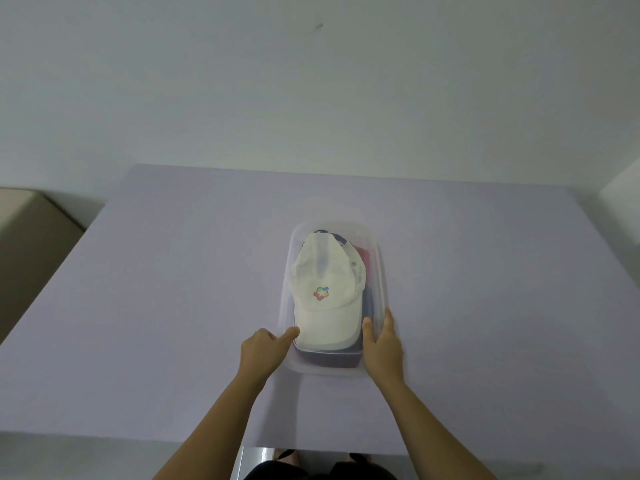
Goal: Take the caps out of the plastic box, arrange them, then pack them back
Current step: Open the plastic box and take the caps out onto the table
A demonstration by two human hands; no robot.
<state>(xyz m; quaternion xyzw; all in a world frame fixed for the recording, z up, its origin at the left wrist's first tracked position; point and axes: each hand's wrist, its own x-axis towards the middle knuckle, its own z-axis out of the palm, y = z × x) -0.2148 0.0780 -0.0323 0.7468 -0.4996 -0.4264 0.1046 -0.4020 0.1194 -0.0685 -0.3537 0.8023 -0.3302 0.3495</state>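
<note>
Clear plastic box (381, 271) sits mid-table, a bit toward the near edge, long axis running away from the person. Caps are all inside it: white cap (327, 292) w/ coloured logo on top, brim pointing to the near end, darker caps (367, 303) stacked under and along the right wall, something red (362, 256) showing at the far right.

Both hands are at the box's near end. Left hand (265, 351) is loosely curled, thumb tip touching the brim's left edge at the near-left corner; not closed on anything. Right hand (382, 344) straddles the right wall, thumb inside by the brim, fingers flat outside; looks like it's steadying the box rather than gripping a cap, tho can't tell how firmly.

Probably set up so one hand pins the light box while the other lifts the top cap by its stiff brim. Table (173, 271) is bare around the box, so there's room to lay caps out. Nothing taken out yet.
</note>
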